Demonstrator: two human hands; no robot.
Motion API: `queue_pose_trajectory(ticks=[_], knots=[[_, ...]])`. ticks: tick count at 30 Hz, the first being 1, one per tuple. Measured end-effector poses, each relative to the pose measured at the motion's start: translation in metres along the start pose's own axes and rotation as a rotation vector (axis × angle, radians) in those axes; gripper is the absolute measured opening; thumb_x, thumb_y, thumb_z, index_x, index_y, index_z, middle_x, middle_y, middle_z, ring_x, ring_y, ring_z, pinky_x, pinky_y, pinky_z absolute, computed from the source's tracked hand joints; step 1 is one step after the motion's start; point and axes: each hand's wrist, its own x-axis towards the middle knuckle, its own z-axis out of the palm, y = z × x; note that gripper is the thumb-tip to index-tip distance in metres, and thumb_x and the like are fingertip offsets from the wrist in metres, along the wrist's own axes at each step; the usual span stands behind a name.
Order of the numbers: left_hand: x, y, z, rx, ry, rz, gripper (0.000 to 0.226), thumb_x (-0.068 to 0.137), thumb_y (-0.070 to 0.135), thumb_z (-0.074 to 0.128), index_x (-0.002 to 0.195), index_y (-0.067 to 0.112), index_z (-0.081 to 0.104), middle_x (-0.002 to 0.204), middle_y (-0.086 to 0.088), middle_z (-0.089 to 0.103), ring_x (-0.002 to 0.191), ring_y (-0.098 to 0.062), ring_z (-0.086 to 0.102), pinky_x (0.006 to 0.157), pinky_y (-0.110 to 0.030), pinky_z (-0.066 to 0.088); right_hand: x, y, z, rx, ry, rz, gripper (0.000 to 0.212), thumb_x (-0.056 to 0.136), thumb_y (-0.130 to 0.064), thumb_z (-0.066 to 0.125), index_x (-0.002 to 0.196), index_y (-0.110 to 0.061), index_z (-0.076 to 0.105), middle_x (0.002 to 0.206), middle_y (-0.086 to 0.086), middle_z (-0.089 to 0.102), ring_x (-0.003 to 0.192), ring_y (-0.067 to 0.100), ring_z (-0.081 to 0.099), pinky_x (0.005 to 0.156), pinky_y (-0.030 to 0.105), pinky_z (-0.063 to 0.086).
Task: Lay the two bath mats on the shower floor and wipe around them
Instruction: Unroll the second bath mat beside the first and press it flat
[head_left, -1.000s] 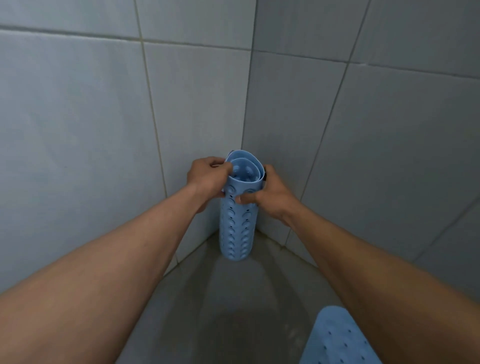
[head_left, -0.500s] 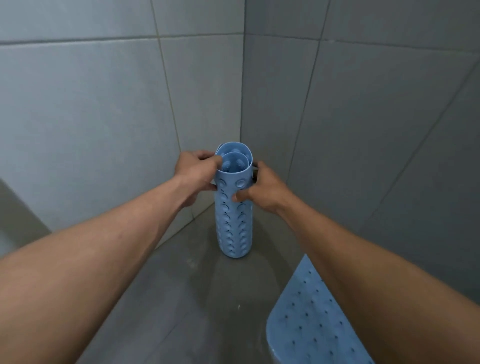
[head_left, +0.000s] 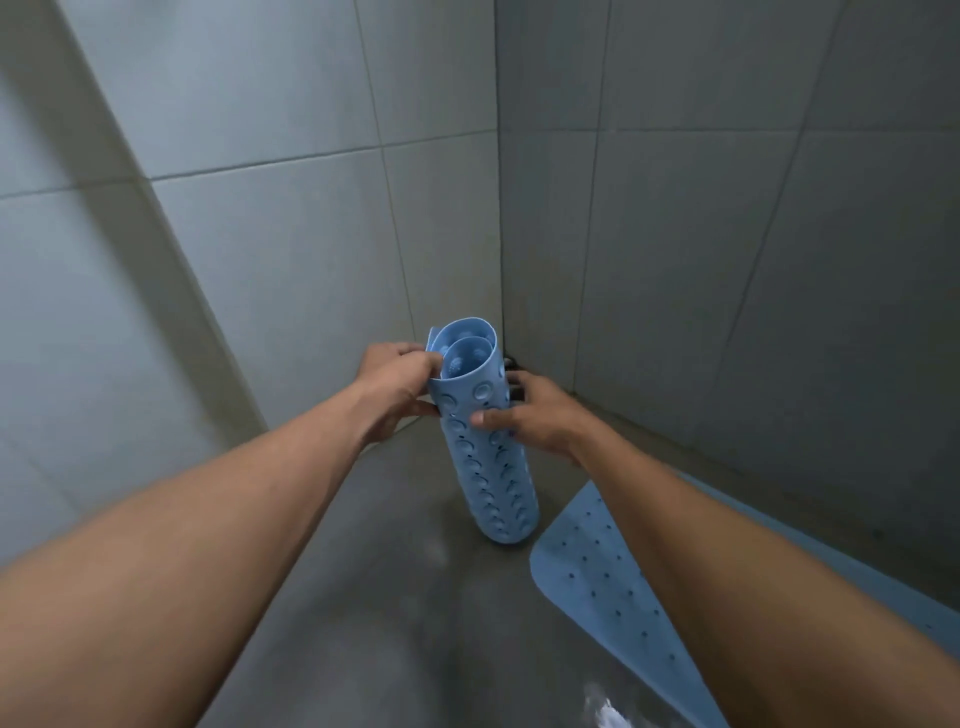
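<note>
A light blue bath mat rolled into a tube (head_left: 491, 467) stands on end on the grey shower floor (head_left: 363, 597) near the corner, suction cups facing out. My left hand (head_left: 395, 384) pinches the loose upper edge of the roll on its left side. My right hand (head_left: 530, 415) grips the roll from the right, thumb across its front. A second blue bath mat (head_left: 602, 582) lies flat on the floor at the lower right, partly hidden under my right forearm.
Grey tiled walls (head_left: 291, 260) meet in a corner just behind the roll. A small dark fitting (head_left: 511, 364) sits at the base of that corner. A wet glint (head_left: 605, 714) shows on the floor near the bottom edge.
The view has swung left and down, so more of the flat mat shows. The roll leans slightly left at its top, and its outer edge has come a little looser under my left hand.
</note>
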Motion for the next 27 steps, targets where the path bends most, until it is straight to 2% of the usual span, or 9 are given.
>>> queue_pose_trajectory(ticks=[1,4,9,13,15,18,20,23,27], knots=[[-0.008,0.001,-0.003,0.012,-0.015,0.01,0.027,0.076,-0.006,0.056,0.098,0.0,0.07,0.104,-0.021,0.072,0.099,-0.038,0.069,0.064,-0.048,0.062,-0.01,-0.001,0.002,-0.009,-0.013,-0.007,0.067,0.073,-0.026,0.088,0.129,-0.02,0.051,0.114,-0.006,0.066,0.104,0.014,0.065,0.094,0.043,0.054],[-0.025,0.006,-0.009,0.053,-0.047,0.036,0.022,0.074,-0.006,0.057,0.093,-0.005,0.069,0.105,-0.023,0.071,0.096,-0.039,0.071,0.065,-0.051,0.062,-0.033,-0.001,0.006,-0.017,-0.018,0.046,0.087,0.07,-0.045,0.086,0.142,-0.033,0.038,0.123,-0.003,0.061,0.108,0.021,0.063,0.075,0.044,0.058],[-0.052,-0.005,-0.029,0.068,-0.092,0.036,0.031,0.068,-0.003,0.058,0.098,-0.004,0.065,0.107,-0.018,0.071,0.09,-0.037,0.073,0.066,-0.052,0.062,-0.073,0.001,0.032,-0.044,-0.038,0.108,0.094,0.07,-0.051,0.085,0.146,-0.035,0.032,0.133,0.001,0.055,0.115,0.03,0.058,0.087,0.056,0.056],[-0.084,-0.013,-0.031,0.113,-0.151,0.104,0.033,0.072,-0.002,0.056,0.104,-0.004,0.062,0.105,-0.017,0.067,0.066,-0.029,0.069,0.065,-0.051,0.062,-0.108,0.002,0.04,-0.009,-0.031,0.168,0.045,0.078,-0.042,0.081,0.113,-0.024,0.058,0.11,-0.004,0.064,0.112,0.026,0.06,0.104,0.053,0.046],[-0.096,-0.012,-0.034,0.11,-0.178,0.126,0.03,0.072,-0.002,0.056,0.102,-0.003,0.061,0.103,-0.017,0.066,0.055,-0.024,0.062,0.066,-0.051,0.062,-0.125,0.003,0.044,0.038,0.023,0.171,0.053,0.076,-0.042,0.082,0.118,-0.019,0.059,0.113,-0.003,0.067,0.11,0.022,0.062,0.105,0.051,0.046],[-0.112,-0.01,-0.037,0.078,-0.231,0.118,0.028,0.07,-0.003,0.055,0.097,-0.002,0.061,0.102,-0.017,0.065,0.065,-0.03,0.067,0.066,-0.05,0.062,-0.155,-0.005,0.051,0.047,0.091,0.184,0.063,0.077,-0.042,0.082,0.127,-0.02,0.052,0.113,-0.005,0.064,0.114,0.024,0.058,0.092,0.047,0.051],[-0.122,-0.013,-0.037,0.044,-0.267,0.089,0.019,0.071,-0.005,0.053,0.088,0.001,0.06,0.094,-0.015,0.065,0.078,-0.036,0.071,0.066,-0.05,0.062,-0.173,-0.006,0.055,0.031,0.087,0.261,0.077,0.078,-0.048,0.078,0.141,-0.027,0.04,0.114,-0.002,0.055,0.114,0.033,0.054,0.086,0.054,0.053],[-0.131,-0.023,-0.039,0.012,-0.326,0.034,0.022,0.069,-0.007,0.05,0.087,-0.003,0.061,0.09,-0.019,0.066,0.08,-0.037,0.065,0.064,-0.051,0.062,-0.19,-0.003,0.059,0.087,0.067,0.353,0.094,0.071,-0.051,0.08,0.149,-0.04,0.027,0.144,0.015,0.041,0.121,0.049,0.051,0.088,0.068,0.05],[-0.136,-0.036,-0.035,0.017,-0.424,-0.013,0.026,0.066,-0.006,0.049,0.089,-0.004,0.061,0.089,-0.019,0.064,0.085,-0.04,0.066,0.064,-0.053,0.061,-0.215,0.004,0.067,0.182,0.071,0.425,0.083,0.083,-0.04,0.076,0.149,-0.039,0.027,0.151,0.018,0.033,0.115,0.051,0.057,0.082,0.066,0.054]])
